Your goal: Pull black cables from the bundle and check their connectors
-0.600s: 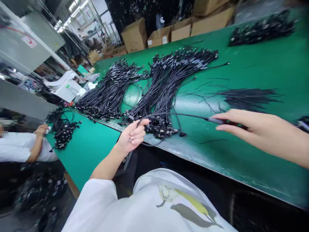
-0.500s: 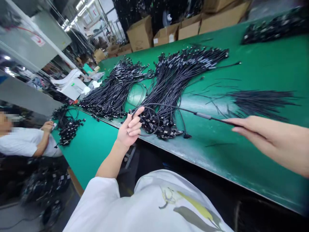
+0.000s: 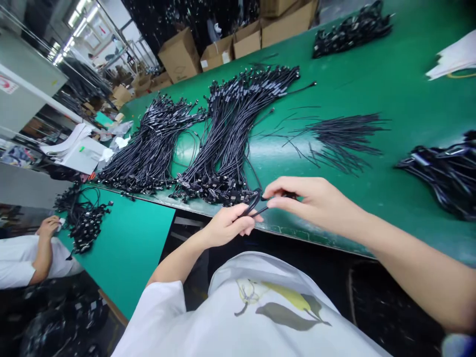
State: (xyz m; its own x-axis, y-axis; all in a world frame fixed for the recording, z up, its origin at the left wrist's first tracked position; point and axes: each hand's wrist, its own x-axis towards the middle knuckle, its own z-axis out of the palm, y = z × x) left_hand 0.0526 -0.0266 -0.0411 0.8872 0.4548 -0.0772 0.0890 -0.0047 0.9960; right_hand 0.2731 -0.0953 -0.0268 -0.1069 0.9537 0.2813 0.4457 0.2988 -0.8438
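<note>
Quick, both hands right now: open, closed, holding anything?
Left hand: closed around a looped black cable.
Right hand: thumb and fingertips pinched shut on the same cable.

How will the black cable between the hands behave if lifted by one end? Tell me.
Probably floppy: the cable bends sharply between the left hand and the right hand. Likely light, since a mere pinch holds it.

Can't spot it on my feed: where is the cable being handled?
Head view, centre: black cable pinched between left hand and right hand at the green table's near edge, beside the middle bundle.
</note>
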